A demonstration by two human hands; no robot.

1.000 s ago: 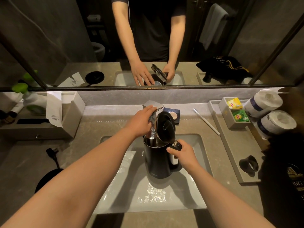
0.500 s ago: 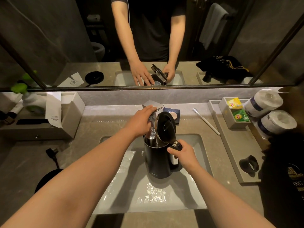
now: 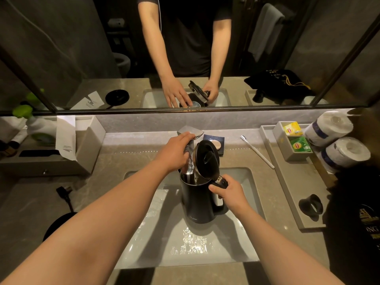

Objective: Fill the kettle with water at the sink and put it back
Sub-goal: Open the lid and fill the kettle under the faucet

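Observation:
A black electric kettle point(image 3: 197, 200) stands in the white sink basin point(image 3: 205, 256) with its lid point(image 3: 206, 161) flipped up. My right hand point(image 3: 228, 193) grips the kettle's handle. My left hand point(image 3: 176, 153) rests on the chrome faucet point(image 3: 190, 132), fingers over its lever. Water streams from the spout into the open kettle. The round black kettle base point(image 3: 56, 227) lies on the counter at the left, partly hidden by my left forearm.
A power plug point(image 3: 63, 191) and cord lie by the base. A tissue box point(image 3: 51, 153) sits at left, a soap dish point(image 3: 216, 144) and toothbrush point(image 3: 257, 152) behind the sink. A tray point(image 3: 287, 182) at right holds tea bags and toilet rolls. A mirror runs above.

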